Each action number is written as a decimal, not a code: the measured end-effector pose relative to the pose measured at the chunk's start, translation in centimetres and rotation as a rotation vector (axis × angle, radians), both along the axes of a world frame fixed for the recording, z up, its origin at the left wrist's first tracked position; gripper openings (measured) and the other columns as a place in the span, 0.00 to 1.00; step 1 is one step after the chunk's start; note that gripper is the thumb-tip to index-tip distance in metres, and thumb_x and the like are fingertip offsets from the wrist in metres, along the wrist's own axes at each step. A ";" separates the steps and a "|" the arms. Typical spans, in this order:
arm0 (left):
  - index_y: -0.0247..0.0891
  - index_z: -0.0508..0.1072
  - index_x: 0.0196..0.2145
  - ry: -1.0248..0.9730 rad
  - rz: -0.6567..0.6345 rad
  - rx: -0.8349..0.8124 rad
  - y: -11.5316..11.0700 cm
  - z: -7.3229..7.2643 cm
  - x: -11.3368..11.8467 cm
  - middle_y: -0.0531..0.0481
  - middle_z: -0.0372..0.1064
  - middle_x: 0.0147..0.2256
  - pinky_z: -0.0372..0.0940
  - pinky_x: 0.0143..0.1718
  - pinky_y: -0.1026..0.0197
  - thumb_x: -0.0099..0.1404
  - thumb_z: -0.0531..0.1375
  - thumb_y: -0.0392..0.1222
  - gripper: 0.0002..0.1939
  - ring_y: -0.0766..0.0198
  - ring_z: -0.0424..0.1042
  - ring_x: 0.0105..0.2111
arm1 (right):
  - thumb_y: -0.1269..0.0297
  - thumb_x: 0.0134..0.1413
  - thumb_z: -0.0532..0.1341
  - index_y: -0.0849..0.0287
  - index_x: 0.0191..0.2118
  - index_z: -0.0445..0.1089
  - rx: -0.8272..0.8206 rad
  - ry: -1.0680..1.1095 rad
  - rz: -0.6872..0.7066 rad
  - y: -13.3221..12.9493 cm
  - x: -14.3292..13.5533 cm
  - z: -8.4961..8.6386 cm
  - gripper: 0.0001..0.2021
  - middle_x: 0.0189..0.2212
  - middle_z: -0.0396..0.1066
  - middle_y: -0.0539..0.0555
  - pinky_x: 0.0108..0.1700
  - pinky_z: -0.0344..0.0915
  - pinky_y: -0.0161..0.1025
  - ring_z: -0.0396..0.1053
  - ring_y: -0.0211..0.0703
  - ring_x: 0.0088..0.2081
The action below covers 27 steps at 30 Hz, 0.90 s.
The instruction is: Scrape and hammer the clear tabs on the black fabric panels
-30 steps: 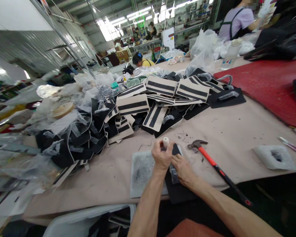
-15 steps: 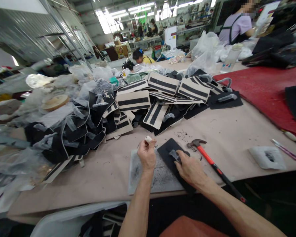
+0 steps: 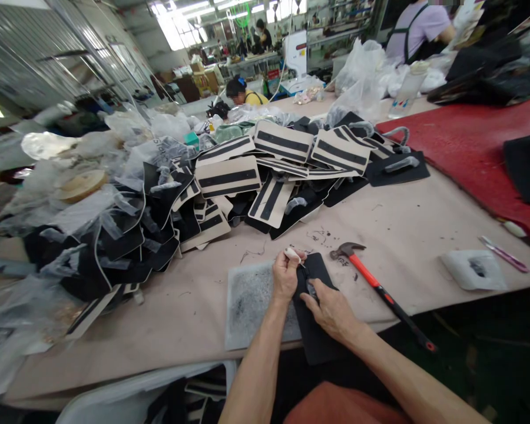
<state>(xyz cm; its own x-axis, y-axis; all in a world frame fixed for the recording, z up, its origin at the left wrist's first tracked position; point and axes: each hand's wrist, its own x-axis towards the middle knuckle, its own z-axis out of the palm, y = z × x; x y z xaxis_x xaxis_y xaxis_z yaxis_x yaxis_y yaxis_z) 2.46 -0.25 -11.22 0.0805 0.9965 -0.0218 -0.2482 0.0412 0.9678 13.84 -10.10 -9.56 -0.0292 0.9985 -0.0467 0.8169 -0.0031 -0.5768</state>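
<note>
My left hand (image 3: 286, 281) is closed around a small white cylindrical object (image 3: 292, 255), its far end showing above the fingers. It is close to the top of a black rectangular panel (image 3: 315, 338). A plastic-wrapped handle (image 3: 310, 287) rises from the panel's face, and my right hand (image 3: 333, 309) grips it with thumb and fingers. The panel lies tilted over the right part of a scuffed grey slab (image 3: 247, 306) and reaches past the table's front edge. Just right of it rests a claw hammer (image 3: 371, 277) with a red and black grip.
A large heap of black and beige striped panels (image 3: 229, 175) covers the table's back, with plastic bags (image 3: 128, 156) at left. To the right lie a white packet (image 3: 472, 270), a purple-handled tool (image 3: 507, 256) and a red sheet (image 3: 468, 135). A pale bin (image 3: 128, 391) stands below the front edge.
My left hand has moved right with the white object, up to the panel's top. The panel has turned more upright and shifted nearer me, my right hand still on its handle. The view has shifted slightly.
</note>
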 end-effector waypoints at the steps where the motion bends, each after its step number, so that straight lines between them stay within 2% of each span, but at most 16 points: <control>1: 0.35 0.73 0.39 0.003 0.011 -0.003 -0.1 -0.3 0.1 0.44 0.78 0.37 0.73 0.44 0.54 0.63 0.64 0.54 0.18 0.57 0.79 0.37 | 0.55 0.67 0.53 0.60 0.48 0.67 0.010 0.003 0.008 0.0 0.1 -0.2 0.14 0.37 0.76 0.59 0.37 0.62 0.39 0.75 0.51 0.39; 4: 0.35 0.72 0.39 0.004 0.033 -0.006 -0.2 -0.7 0.0 0.44 0.77 0.37 0.73 0.43 0.54 0.64 0.63 0.55 0.18 0.57 0.79 0.37 | 0.54 0.67 0.54 0.58 0.41 0.67 0.033 0.006 0.004 0.1 0.2 -0.6 0.13 0.35 0.75 0.56 0.36 0.60 0.38 0.74 0.49 0.38; 13: 0.35 0.73 0.39 0.077 -0.014 0.036 -0.3 -0.4 0.0 0.45 0.77 0.36 0.73 0.45 0.52 0.64 0.63 0.56 0.19 0.56 0.79 0.38 | 0.55 0.68 0.52 0.58 0.40 0.66 0.000 0.001 -0.023 0.2 0.0 -0.6 0.13 0.35 0.75 0.56 0.33 0.56 0.38 0.74 0.48 0.36; 17: 0.35 0.73 0.39 0.198 -0.013 0.086 -0.5 -0.5 0.0 0.43 0.77 0.37 0.72 0.45 0.54 0.67 0.61 0.54 0.17 0.57 0.79 0.39 | 0.54 0.68 0.51 0.59 0.42 0.66 -0.016 0.019 -0.011 0.2 0.1 -0.2 0.13 0.36 0.76 0.57 0.34 0.57 0.39 0.74 0.49 0.37; 22: 0.37 0.71 0.37 0.385 0.092 0.166 -1.1 -0.5 0.4 0.44 0.78 0.36 0.71 0.41 0.59 0.64 0.63 0.48 0.12 0.59 0.78 0.37 | 0.53 0.67 0.51 0.60 0.42 0.67 -0.061 0.034 -0.025 0.2 0.3 0.3 0.15 0.34 0.76 0.59 0.35 0.59 0.40 0.75 0.52 0.37; 24: 0.38 0.71 0.36 0.436 0.119 0.190 -1.4 -0.3 0.5 0.45 0.78 0.35 0.71 0.38 0.60 0.63 0.64 0.47 0.11 0.59 0.78 0.34 | 0.53 0.67 0.52 0.61 0.45 0.68 -0.081 0.068 -0.029 0.1 0.3 0.8 0.16 0.36 0.76 0.60 0.37 0.62 0.41 0.75 0.53 0.39; 27: 0.40 0.72 0.37 0.535 0.089 0.278 -1.7 0.0 0.5 0.46 0.78 0.36 0.70 0.39 0.60 0.63 0.64 0.45 0.08 0.59 0.77 0.35 | 0.54 0.65 0.54 0.63 0.57 0.64 -0.046 0.197 0.004 -0.3 0.8 1.6 0.22 0.46 0.75 0.62 0.45 0.65 0.42 0.74 0.52 0.45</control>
